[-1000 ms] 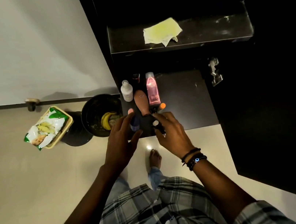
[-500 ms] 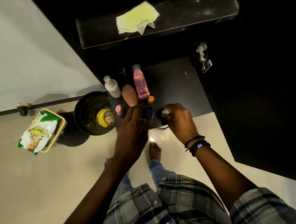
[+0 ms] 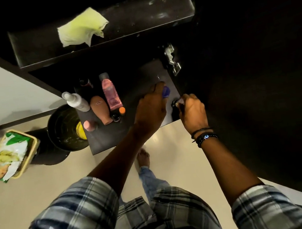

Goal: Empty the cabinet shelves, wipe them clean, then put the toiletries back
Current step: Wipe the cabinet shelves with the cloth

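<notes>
On the lower shelf (image 3: 110,138), toward its right end, your left hand (image 3: 151,110) curls its fingers round a small blue item (image 3: 166,92); only a rounded blue end shows past your fingers. Just beside it, your right hand (image 3: 193,112) pinches something small with a pale tip (image 3: 177,102), its body lost against the dark board, so what it is cannot be told. At the shelf's left end the toiletries stand close together: a white bottle (image 3: 77,103), a tan bottle (image 3: 100,110), a clear pink bottle (image 3: 111,94) with a grey cap, and a dark bottle (image 3: 84,83) behind them, barely readable. Above, a crumpled yellow-green cloth (image 3: 82,27) lies on the streaked upper shelf (image 3: 142,19)
</notes>
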A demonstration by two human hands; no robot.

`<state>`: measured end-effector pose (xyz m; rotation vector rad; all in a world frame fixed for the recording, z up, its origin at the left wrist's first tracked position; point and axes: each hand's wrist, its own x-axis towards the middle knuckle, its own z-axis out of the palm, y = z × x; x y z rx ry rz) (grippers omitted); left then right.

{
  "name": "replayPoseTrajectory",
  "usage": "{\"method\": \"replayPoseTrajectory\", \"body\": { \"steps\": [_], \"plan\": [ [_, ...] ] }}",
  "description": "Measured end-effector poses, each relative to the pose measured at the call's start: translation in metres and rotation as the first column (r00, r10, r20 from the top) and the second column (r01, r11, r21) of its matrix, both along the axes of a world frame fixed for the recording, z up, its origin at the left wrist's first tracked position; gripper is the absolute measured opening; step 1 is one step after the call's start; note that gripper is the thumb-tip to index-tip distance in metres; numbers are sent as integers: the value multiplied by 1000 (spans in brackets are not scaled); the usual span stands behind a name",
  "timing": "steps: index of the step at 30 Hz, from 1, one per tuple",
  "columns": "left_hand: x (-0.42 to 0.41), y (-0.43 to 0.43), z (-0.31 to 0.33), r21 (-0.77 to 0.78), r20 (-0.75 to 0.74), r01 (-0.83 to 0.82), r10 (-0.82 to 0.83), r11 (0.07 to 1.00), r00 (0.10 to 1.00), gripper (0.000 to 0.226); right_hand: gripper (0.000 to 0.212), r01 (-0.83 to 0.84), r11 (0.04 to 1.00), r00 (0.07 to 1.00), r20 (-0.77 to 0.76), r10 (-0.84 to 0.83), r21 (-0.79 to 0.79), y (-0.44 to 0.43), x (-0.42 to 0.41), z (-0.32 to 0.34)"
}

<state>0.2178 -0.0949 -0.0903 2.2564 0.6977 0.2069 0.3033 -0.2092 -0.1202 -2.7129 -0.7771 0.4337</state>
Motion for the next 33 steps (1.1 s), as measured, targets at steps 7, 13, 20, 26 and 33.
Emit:
{"method": "replayPoseTrajectory", "body": {
  "steps": [7, 13, 20, 26, 33],
  "plan": [
    [19, -2, 0, -15, 45, 38, -37, 999, 998, 40, 19, -11, 1000, 1000, -23, 11, -16, 1, 3, -2],
    [24, -5, -1, -13, 55, 114, -113, 993, 992, 43, 16, -11, 1000, 1000, -26, 10, -26, -1, 2, -5],
    [24, -6, -5, -11, 40, 130, -130, 991, 991, 44, 24, 4, 999, 999, -34, -3, 36, -3, 1, 0],
    [14, -7, -13, 35, 32, 172, -173, 984, 984, 46, 23, 64, 991, 997, -44, -59, 116, -9, -3, 0],
    [-2, -7, -16, 21, 20, 160, -161, 987, 987, 45, 26, 114, 984, 992, -70, -105, 140, -13, -10, 7]
  ]
}}
